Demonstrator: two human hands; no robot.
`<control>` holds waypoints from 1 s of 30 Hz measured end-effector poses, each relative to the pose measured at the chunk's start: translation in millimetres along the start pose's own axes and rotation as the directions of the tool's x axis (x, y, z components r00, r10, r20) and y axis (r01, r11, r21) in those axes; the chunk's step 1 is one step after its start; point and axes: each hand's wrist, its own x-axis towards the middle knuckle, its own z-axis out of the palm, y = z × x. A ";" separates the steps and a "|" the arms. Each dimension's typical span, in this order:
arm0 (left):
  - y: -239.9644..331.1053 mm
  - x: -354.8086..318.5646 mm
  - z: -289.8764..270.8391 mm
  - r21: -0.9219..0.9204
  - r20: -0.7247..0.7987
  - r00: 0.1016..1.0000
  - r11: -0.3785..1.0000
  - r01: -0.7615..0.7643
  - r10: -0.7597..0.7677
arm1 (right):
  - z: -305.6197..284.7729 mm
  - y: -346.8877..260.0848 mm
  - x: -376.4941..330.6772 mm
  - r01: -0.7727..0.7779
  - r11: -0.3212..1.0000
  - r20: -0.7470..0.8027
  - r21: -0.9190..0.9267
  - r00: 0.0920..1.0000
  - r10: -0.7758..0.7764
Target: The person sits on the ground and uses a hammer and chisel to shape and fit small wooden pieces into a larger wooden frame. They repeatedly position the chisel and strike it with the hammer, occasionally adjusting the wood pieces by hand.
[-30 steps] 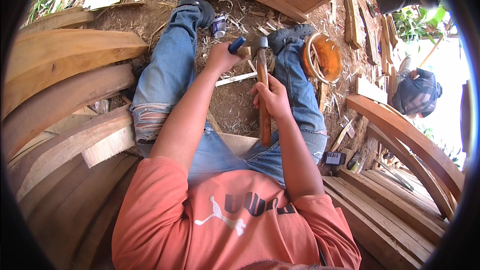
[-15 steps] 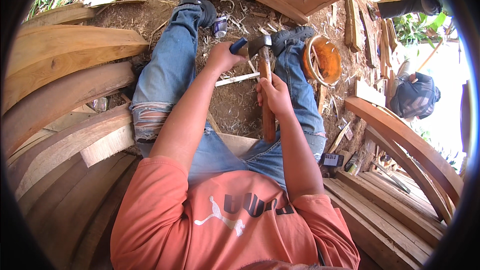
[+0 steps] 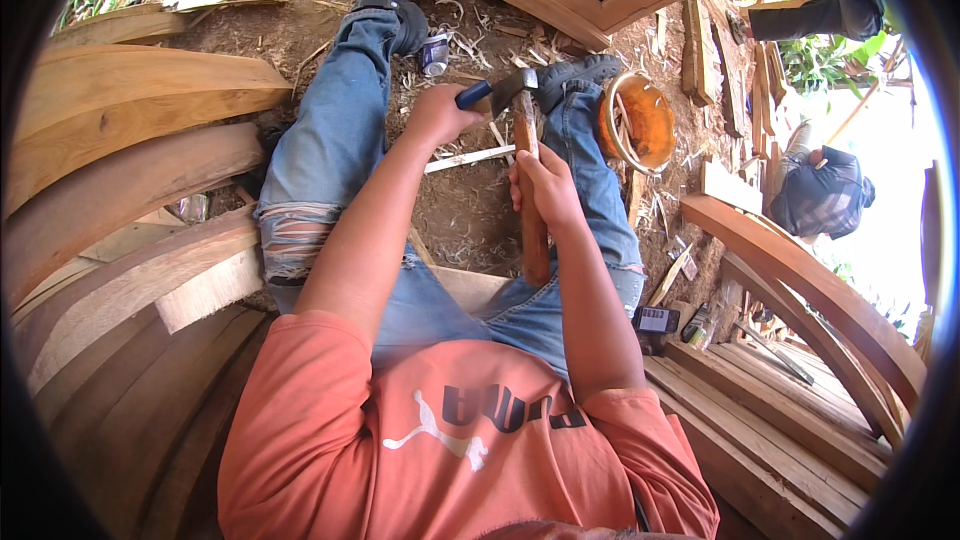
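Upper centre of frame: left hand (image 3: 440,118) closed round a blue-handled tool (image 3: 473,94), right hand (image 3: 547,185) closed round a hammer (image 3: 526,125), head just beside the tool, contact unclear. Probably a tapping step; another blow would call for a steady left grip.

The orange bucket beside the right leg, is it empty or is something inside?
Not empty: inside the open mouth of the orange bucket, thin pale strips are visible. Their exact number is unclear.

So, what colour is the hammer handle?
The hammer handle is brown, seen best in the head view.
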 end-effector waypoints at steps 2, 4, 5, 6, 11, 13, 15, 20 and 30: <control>-3.4 1.3 1.4 -0.005 -0.007 1.000 1.000 0.018 -0.018 | -0.4 2.0 1.3 0.013 1.000 0.011 -0.017 1.000 -0.013; -5.4 1.5 4.1 0.038 -0.026 1.000 0.999 -0.009 0.009 | 0.6 4.4 0.7 0.029 0.996 0.009 -0.081 1.000 -0.028; -5.7 0.9 6.6 0.083 -0.041 0.998 0.996 -0.042 0.046 | 2.8 6.1 -2.1 0.038 0.990 0.004 -0.139 0.999 -0.038; -6.2 0.8 8.3 0.129 -0.055 0.995 0.989 -0.075 0.083 | 4.8 7.4 -3.7 0.047 0.979 -0.002 -0.196 0.999 -0.048; -3.2 0.1 9.6 0.137 -0.076 0.988 0.983 -0.120 0.132 | 5.4 14.9 -1.5 0.034 0.998 -0.043 -0.056 0.998 -0.037; 1.0 -2.5 6.9 0.097 -0.052 0.994 0.991 -0.088 0.094 | 3.3 16.0 -0.5 0.014 0.999 -0.055 -0.041 0.998 -0.017; 3.1 -5.7 4.3 0.056 -0.034 0.997 0.996 -0.063 0.065 | 1.4 15.2 1.6 -0.006 0.994 -0.074 -0.111 0.997 -0.002; 5.0 -9.1 6.4 0.172 -0.069 0.992 0.981 -0.090 0.103 | 2.4 16.9 5.9 -0.079 0.928 -0.185 -0.364 0.983 0.011; -3.5 -10.3 20.8 0.168 -0.082 0.992 0.983 -0.079 0.094 | 8.3 -2.7 -2.0 -0.054 0.736 -0.258 -0.675 0.952 -0.167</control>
